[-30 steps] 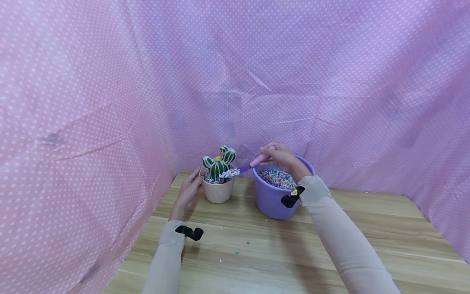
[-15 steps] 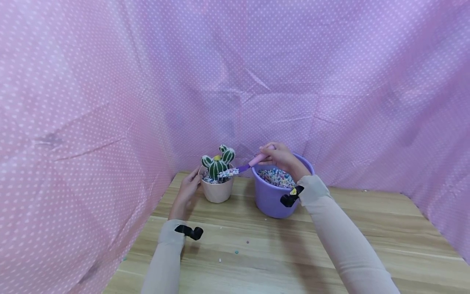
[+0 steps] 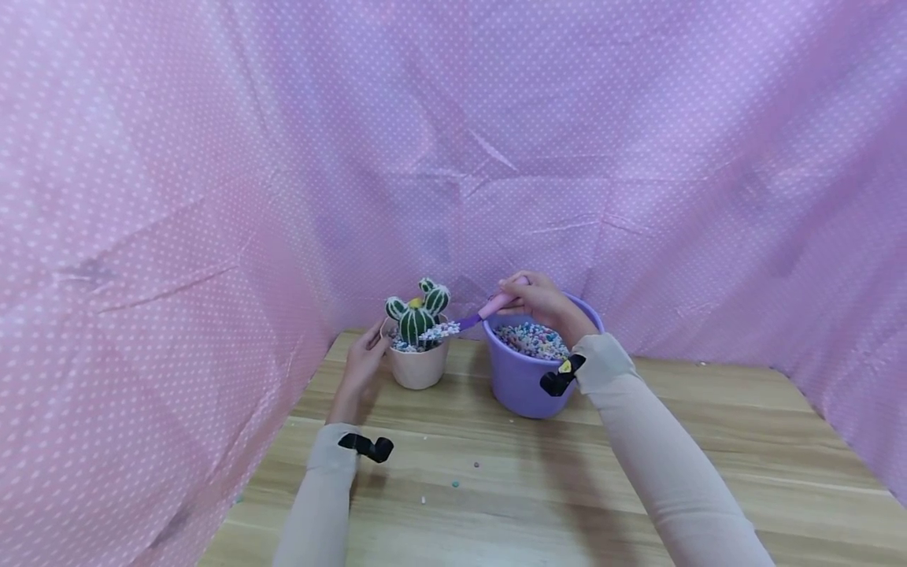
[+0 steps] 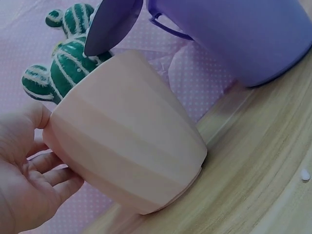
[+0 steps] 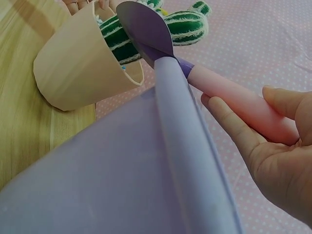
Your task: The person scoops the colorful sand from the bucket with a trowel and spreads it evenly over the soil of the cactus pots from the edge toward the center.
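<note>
A toy-like green cactus [image 3: 416, 324] with white ridges stands in a pale pink flowerpot [image 3: 418, 372]. My left hand [image 3: 364, 358] holds the pot's left side, thumb at the rim and fingers against the wall. My right hand [image 3: 544, 305] grips the pink handle of a small trowel [image 3: 496, 305]. Its purple blade [image 5: 146, 30] carries a heap of multicoloured pebbles [image 3: 441, 331] over the pot's right rim, close to the cactus. In the right wrist view the trowel's neck lies at the rim of the purple bucket [image 5: 97, 161]; I cannot tell whether they touch.
More coloured pebbles [image 3: 530, 340] lie inside the bucket, right of the pot. A few loose pebbles [image 3: 456, 484] are scattered on the wooden table [image 3: 496, 520]. Pink dotted cloth [image 3: 453, 142] hangs behind and along both sides.
The trowel stays over the pot's rim with its heap, and both hands keep their holds. The whole scene shifts slightly left and up in the head view.
</note>
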Demonstrator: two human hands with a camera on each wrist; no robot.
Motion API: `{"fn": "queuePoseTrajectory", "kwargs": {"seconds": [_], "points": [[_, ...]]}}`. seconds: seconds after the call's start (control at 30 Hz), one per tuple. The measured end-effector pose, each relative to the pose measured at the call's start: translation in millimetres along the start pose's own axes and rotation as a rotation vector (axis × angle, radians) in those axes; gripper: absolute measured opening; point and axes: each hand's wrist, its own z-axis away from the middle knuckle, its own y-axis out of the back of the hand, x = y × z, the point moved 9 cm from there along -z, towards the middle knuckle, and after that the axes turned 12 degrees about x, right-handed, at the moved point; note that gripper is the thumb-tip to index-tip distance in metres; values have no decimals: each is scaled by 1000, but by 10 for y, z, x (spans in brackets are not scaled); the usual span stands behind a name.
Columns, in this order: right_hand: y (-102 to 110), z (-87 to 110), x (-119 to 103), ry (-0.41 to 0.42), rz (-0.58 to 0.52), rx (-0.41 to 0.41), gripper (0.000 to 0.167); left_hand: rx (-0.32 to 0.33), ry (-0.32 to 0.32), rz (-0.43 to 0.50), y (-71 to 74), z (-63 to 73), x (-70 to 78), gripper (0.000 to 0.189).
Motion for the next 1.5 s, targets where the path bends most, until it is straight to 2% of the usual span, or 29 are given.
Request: {"fn": "queuePoseTrajectory", "kwargs": {"seconds": [0.13,0.27,0.37,0.73,0.83,0.93,1.07,1.23,1.33,1.5], "points": [[-2,-6,4,-2,10,-4,12,1,8,0,22,-27,-17,54],[9,-15,21,-22,7,3,8,-10,-5,-90,47,-69,-32,55],[14,-19,22,-23,12,2,5,-30,-8,-125,50,-92,-45,55],[27,-19,8,-30,18,-8,6,20,-50,-10,28,71,15,56],[23,-23,-8,-24,23,-11,6,21,-47,-2,20,58,15,57],[11,-27,-14,-27,35,-12,5,19,-1,-8,37,23,-23,58],[-2,-32,-17,-35,42,-11,5,-23,43,-26,41,-27,-62,58],[-17,-49,-21,-30,41,-18,7,-68,30,-56,30,-70,-54,57],[-32,-58,-16,-31,31,-19,8,-63,33,-35,40,-69,-60,55],[-49,-69,-7,-30,34,-21,11,-12,38,2,76,-5,-66,53]]}}
